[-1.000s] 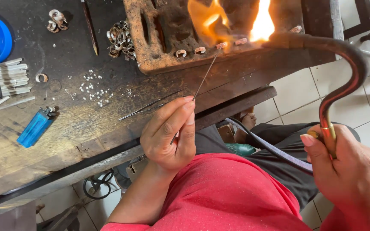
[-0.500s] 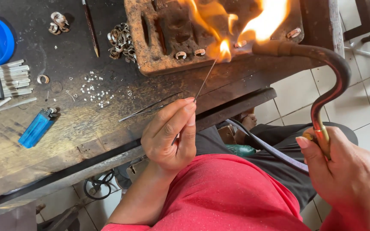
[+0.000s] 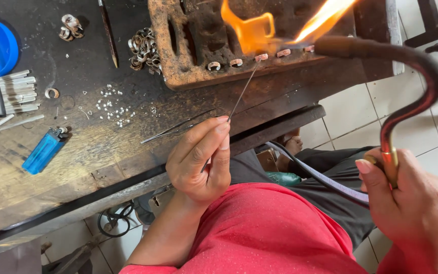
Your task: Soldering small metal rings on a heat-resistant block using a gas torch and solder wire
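- Above the dark workbench (image 3: pixel 77 147), at the charred firing block (image 3: pixel 198 66): small ring (image 3: pixel 261 57) on the block's near edge, under the orange flame (image 3: pixel 252 33); more rings (image 3: pixel 224 64) in a row just beside it.
- Left hand (image 3: pixel 201 162): fingers pinched shut on a thin wire rod (image 3: pixel 243 89); long axis running up and to the right from the fingertips, far tip touching or just at the ring, cannot tell which.
- Right hand (image 3: pixel 414 208): closed around the brass grip of the curved torch (image 3: pixel 406 101); neck arching up and leftward, nozzle aimed left across the block toward the ring.
- Nearer to the ring: left hand, straight below and slightly left of it; right hand well apart, low at the right.
- Lying apart on the bench: tweezers (image 3: pixel 173 129) just left of the left hand; blue lighter (image 3: pixel 44 150) farther left.
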